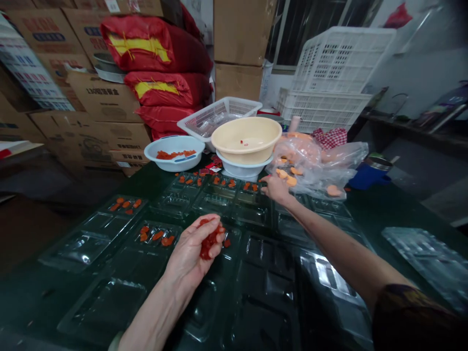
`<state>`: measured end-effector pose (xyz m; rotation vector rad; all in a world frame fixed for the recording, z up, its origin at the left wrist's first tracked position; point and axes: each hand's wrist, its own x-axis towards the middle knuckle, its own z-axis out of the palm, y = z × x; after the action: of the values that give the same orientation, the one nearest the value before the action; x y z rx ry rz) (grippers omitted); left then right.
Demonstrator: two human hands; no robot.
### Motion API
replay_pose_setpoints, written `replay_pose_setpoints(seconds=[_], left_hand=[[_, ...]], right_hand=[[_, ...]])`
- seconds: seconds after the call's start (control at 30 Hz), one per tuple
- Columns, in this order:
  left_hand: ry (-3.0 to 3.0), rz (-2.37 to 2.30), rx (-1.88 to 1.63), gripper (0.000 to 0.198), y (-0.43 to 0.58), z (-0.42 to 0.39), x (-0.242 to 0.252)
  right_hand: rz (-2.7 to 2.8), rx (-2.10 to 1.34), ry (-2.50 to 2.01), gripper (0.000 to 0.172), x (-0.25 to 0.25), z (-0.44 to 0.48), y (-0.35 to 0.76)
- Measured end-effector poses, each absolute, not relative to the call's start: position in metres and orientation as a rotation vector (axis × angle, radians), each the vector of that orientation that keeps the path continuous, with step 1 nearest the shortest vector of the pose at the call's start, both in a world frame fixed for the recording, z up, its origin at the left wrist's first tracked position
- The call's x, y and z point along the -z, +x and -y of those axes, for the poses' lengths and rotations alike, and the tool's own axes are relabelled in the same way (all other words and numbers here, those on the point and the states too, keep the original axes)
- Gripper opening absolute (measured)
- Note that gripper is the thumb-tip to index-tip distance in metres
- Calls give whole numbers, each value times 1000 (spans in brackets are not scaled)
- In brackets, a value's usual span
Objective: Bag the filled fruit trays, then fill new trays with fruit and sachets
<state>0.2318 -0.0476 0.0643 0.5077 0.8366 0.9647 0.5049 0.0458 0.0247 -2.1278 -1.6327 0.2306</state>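
In the lower middle, my left hand is curled around a cluster of glossy red-orange pieces, thumb pressed over them. My right hand reaches far out over the back row of clear plastic trays. Its fingers are drawn together near small red-orange bits; what is between the fingertips is too small to make out. Other trays, at the left, hold a few pieces in their top compartments, such as this group of pieces. Beneath my left hand lies another clear tray, partly hidden.
Behind the trays stand a pale blue basin with red-orange pieces and a cream basin on another basin. A plastic bag with lighter orange slices and a blue mug are at right. White crates stack behind.
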Motion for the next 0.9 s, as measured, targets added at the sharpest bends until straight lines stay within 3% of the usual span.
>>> replay_pose_setpoints(seconds=[0.23, 0.5, 0.77, 0.9], left_hand=[[496, -819, -952, 22, 224, 46, -56], [417, -759, -955, 27, 210, 44, -52], [313, -758, -1071, 11, 215, 29, -56], [629, -869, -1351, 13, 224, 36, -58]], right_hand=[[1993, -280, -2237, 8, -25, -70, 492], [1685, -406, -2165, 3, -38, -65, 463], [1060, -926, -1689, 21, -77, -76, 356], [447, -1610, -1284, 31, -73, 2, 321]])
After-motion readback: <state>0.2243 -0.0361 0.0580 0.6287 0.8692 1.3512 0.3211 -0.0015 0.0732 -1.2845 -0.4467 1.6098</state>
